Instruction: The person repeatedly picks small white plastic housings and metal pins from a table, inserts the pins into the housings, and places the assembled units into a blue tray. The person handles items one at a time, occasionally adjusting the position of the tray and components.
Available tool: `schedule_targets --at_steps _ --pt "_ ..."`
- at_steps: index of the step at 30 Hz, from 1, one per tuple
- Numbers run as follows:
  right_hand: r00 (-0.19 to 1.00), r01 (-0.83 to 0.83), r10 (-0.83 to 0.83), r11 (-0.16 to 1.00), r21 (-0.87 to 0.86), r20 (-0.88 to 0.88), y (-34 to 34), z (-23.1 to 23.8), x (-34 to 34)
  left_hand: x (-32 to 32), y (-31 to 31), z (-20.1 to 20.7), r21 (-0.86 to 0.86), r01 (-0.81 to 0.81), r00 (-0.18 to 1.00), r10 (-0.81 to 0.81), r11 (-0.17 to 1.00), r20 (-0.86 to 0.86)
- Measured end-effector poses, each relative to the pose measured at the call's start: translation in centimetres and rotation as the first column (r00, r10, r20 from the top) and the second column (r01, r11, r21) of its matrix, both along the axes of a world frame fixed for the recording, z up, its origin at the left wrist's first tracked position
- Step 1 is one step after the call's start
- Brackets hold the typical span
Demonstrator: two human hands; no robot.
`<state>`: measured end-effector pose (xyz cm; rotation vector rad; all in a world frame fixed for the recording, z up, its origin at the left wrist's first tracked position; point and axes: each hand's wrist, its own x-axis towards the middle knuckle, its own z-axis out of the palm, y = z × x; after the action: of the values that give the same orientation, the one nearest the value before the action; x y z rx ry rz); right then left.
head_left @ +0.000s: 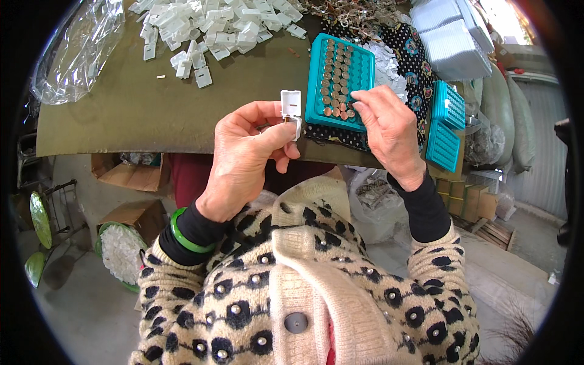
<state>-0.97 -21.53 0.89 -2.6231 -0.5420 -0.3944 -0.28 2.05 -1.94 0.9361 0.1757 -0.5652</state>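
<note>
My left hand (246,143) pinches a small white plastic case (291,104) between thumb and fingers, above the table's near edge. The case's lid stands up, and a bit of coppery metal shows in its lower part by my thumb. My right hand (389,121) is over the right near corner of a teal tray (311,91), thumb and forefinger drawn together. Whether a small part is between those fingertips cannot be made out. Rows of small round metal pieces (336,79) sit in the tray, the nearest row more coppery, with bare holes along its right side.
Loose white plastic cases (225,27) are heaped at the back of the olive table (121,115). A clear plastic bag (79,55) lies far left. Two smaller teal trays (443,146) and stacked white trays (453,48) stand right, beside a dark patterned cloth (417,79) with flat whitish pieces (386,67).
</note>
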Motion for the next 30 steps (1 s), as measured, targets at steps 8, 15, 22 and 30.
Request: schedule_targets --at_steps 8,15,22,30 --pt "0.997 -0.008 0.011 0.999 0.032 -0.078 0.2 0.3 0.7 0.2 -0.1 -0.3 0.014 0.038 0.999 -0.038 0.999 0.007" --pt "0.951 0.169 -0.100 0.960 0.222 -0.293 -0.1 1.6 -0.2 0.2 -0.2 -0.3 -0.085 -0.008 1.000 0.008 0.996 0.003" --pt "0.992 -0.064 0.065 0.998 0.018 -0.109 0.2 0.7 -0.9 0.3 -0.3 0.1 -0.048 0.036 0.998 -0.034 0.998 0.055" --pt "0.991 -0.085 0.082 0.996 -0.022 -0.110 -0.1 0.6 -0.6 -0.1 -1.2 1.1 -0.021 0.016 0.993 -0.013 1.000 0.117"
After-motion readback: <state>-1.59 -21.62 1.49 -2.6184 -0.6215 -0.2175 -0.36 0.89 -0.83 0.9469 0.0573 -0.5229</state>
